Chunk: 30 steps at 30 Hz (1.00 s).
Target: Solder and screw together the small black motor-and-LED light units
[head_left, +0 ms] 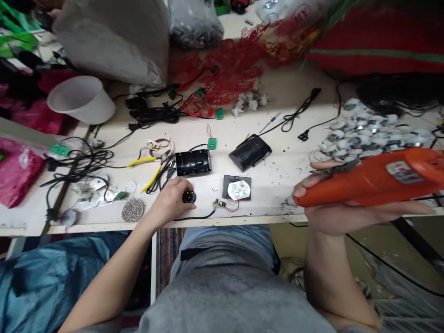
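Observation:
My left hand (172, 200) rests on the pale worktable (277, 175) near its front edge, fingers closed around a small black round part (189, 197) with a black wire trailing right to a tiny circuit board (219, 203). My right hand (333, 203) is raised at the right, wrapped around a large orange tool (374, 178) whose tip points left. A black open battery case (193, 163) lies just beyond the left hand. A black square plate with a white face-like insert (237, 188) sits between my hands. Another black housing (249, 151) lies further back.
Yellow-handled pliers (147, 169), tangled black cables (149, 113), a white plastic cup (81, 99), a round metal mesh disc (132, 210), red wire netting (225, 69), a heap of small silver-white parts (367, 132) and grey bags (118, 37) crowd the table.

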### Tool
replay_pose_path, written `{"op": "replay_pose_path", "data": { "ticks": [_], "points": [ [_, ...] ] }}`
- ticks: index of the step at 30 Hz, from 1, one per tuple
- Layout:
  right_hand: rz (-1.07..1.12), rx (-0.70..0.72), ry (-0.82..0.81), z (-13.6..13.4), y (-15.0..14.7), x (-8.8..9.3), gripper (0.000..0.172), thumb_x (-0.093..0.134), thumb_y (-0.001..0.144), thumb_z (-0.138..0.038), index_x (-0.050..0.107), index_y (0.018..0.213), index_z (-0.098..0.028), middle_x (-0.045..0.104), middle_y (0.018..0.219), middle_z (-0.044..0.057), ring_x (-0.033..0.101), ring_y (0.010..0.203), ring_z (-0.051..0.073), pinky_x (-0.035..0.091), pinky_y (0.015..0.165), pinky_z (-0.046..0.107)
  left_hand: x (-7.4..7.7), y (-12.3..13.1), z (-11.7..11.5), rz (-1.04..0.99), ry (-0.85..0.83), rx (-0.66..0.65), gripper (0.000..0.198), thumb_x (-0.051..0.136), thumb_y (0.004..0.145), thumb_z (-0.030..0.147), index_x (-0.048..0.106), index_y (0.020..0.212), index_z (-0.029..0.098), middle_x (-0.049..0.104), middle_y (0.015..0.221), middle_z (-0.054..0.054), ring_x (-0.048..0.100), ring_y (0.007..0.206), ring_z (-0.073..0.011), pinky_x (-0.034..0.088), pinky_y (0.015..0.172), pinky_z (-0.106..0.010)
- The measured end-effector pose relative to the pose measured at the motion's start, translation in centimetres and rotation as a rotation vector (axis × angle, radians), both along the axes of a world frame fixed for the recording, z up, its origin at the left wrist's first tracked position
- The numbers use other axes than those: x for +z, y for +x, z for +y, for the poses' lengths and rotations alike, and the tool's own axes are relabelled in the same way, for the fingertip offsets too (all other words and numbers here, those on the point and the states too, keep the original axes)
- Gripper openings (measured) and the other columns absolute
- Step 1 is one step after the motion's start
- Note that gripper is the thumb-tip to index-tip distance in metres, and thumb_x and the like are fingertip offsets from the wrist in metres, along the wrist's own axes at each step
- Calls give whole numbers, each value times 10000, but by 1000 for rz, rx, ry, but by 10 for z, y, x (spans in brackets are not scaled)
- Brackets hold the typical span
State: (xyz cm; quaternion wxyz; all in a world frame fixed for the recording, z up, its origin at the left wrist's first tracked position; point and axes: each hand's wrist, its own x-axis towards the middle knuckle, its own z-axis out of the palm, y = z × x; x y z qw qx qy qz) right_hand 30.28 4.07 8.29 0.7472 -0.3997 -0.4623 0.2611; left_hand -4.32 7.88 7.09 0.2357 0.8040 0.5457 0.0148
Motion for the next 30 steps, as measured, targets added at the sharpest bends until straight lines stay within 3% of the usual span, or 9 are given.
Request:
{"op": "replay_pose_path", "data": {
  "ticks": [5, 8, 12, 16, 20, 23, 30],
  "points": [
    [59, -1, -128, -15, -2, -4, 971, 323, 686, -1002, 758, 854, -150, 588, 489, 55, 490, 276, 191, 320, 191, 296, -1, 1, 0, 8, -14, -3, 285, 819, 669, 173, 597, 846, 197, 599, 913, -18, 588, 886, -216, 468, 788, -317],
    [50, 14, -144, -18, 1, -8, 987, 311, 666, -1017, 749, 871, -156, 578, 480, 45, 466, 276, 182, 328, 214, 301, -1, 1, -2, 11, 6, 24, 359, 829, 663, 193, 603, 941, 197, 602, 914, -14, 586, 875, -212, 469, 786, -318],
    [53, -70, -109, -15, 6, -9, 1029, 254, 644, -1036, 740, 824, -147, 554, 461, 33, 442, 258, 180, 302, 208, 303, -2, -2, -6, 22, 57, 45, 404, 830, 671, 225, 605, 1006, 200, 598, 895, -11, 587, 864, -209, 469, 774, -311],
    [44, -181, -105, -7, 5, 0, 1024, 235, 628, -1046, 721, 702, -148, 518, 423, 35, 445, 252, 172, 321, 207, 300, -2, -4, -12, -13, 59, 43, 300, 810, 716, 293, 624, 933, 202, 605, 880, -15, 598, 873, -209, 472, 765, -304],
    [67, -266, -124, 6, -1, 6, 994, 186, 646, -1037, 689, 636, -180, 470, 381, 17, 427, 230, 170, 260, 177, 284, 0, -2, -24, -72, 10, -2, 154, 649, 877, 351, 636, 839, 203, 625, 883, -38, 610, 854, -207, 478, 783, -320],
    [124, -330, -132, 18, -6, 3, 1011, 106, 642, -1032, 667, 639, -190, 455, 387, 5, 420, 232, 163, 222, 171, 273, 1, -1, -32, -80, -12, -20, 187, 547, 933, 336, 628, 830, 202, 634, 873, -47, 619, 821, -204, 483, 771, -326],
    [173, -434, -88, 37, -8, -5, 992, 31, 701, -988, 611, 727, -184, 471, 510, -15, 435, 285, 139, 259, 222, 257, -1, -7, -38, -33, 133, 100, 211, 462, 944, 324, 614, 883, 191, 651, 932, -86, 644, 857, -237, 506, 779, -345]
  ]
}}
